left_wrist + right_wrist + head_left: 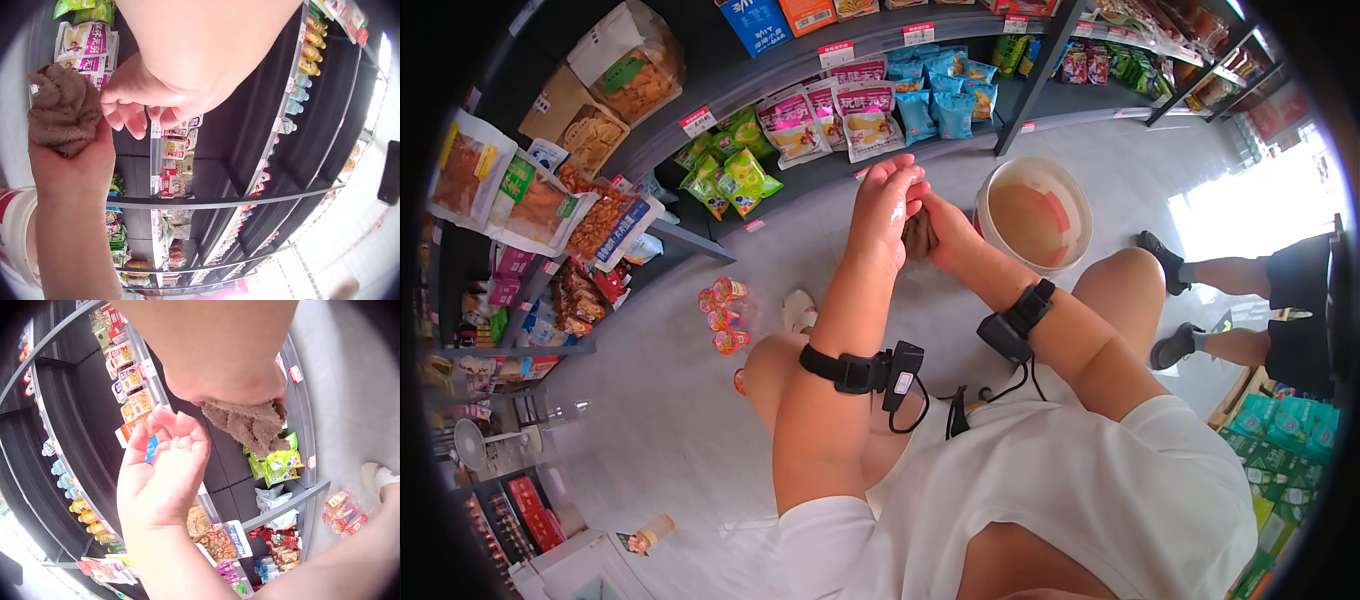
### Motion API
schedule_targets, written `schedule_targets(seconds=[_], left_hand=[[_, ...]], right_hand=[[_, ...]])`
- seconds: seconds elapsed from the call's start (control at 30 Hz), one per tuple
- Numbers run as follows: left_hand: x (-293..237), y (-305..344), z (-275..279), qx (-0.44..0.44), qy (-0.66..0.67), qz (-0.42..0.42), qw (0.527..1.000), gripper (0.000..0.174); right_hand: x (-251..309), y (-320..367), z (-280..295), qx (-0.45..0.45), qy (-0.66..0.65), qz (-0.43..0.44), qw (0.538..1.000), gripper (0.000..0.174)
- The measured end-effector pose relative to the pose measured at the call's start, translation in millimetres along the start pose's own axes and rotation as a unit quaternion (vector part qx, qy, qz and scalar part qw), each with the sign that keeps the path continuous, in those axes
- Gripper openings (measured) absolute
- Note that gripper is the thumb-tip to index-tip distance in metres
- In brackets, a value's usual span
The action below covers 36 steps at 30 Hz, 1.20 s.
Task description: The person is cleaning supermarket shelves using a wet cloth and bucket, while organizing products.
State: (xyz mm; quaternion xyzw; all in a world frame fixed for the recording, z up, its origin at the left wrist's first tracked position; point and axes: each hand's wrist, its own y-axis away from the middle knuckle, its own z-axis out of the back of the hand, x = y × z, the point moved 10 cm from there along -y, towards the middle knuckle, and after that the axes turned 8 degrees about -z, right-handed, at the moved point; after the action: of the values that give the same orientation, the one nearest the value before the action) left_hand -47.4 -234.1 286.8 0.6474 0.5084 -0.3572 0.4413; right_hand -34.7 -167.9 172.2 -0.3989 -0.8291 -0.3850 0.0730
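A wrung-up brown cloth (65,112) is held in my right hand (953,232), whose fingers wrap round it. In the right wrist view the cloth (250,425) hangs out of that hand in crumpled folds. My left hand (883,210) is right beside it, wet and shiny along its back. In the right wrist view the left hand (165,475) shows its palm with loosely bent fingers and nothing in them. Just right of both hands, a white bucket (1084,228) of murky brown water stands on the floor.
Shelves ahead carry snack bags (870,115) and blue packets (935,108). Several red-lidded cups (725,315) stand on the floor to the left. Another person's legs (1235,275) are at the right, near green boxes (1285,430). A dark shelf post (1040,80) rises behind the bucket.
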Motion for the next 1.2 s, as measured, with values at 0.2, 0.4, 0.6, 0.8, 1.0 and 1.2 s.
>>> schedule_targets(seconds=[0.2,0.4,0.6,0.8,1.0,1.2], left_hand=[[-9.6,-24.7,11.2,-0.001,0.011,0.003,1.0,0.029],[-10.7,-62.7,38.1,0.003,0.0,0.019,1.0,0.03],[3.5,-81.0,68.8,0.042,-0.068,0.063,0.995,0.026],[19.0,-92.8,78.9,0.111,-0.127,0.112,0.979,0.024],[28.1,-87.0,68.1,0.192,-0.16,0.065,0.966,0.028],[29.8,-83.2,88.3,0.241,-0.127,0.06,0.96,0.03]], right_hand=[[3.2,-7.8,-21.0,0.047,-0.012,-0.002,0.999,0.036],[16.0,-15.5,-14.1,0.013,0.02,-0.019,1.0,0.037],[22.9,-18.3,-13.3,0.011,-0.031,-0.001,0.999,0.035],[13.4,-25.4,-20.8,0.024,-0.069,0.046,0.996,0.034],[15.6,-25.1,-51.8,0.011,-0.07,0.124,0.99,0.033],[-3.9,-15.9,-91.5,0.025,-0.034,0.14,0.989,0.034]])
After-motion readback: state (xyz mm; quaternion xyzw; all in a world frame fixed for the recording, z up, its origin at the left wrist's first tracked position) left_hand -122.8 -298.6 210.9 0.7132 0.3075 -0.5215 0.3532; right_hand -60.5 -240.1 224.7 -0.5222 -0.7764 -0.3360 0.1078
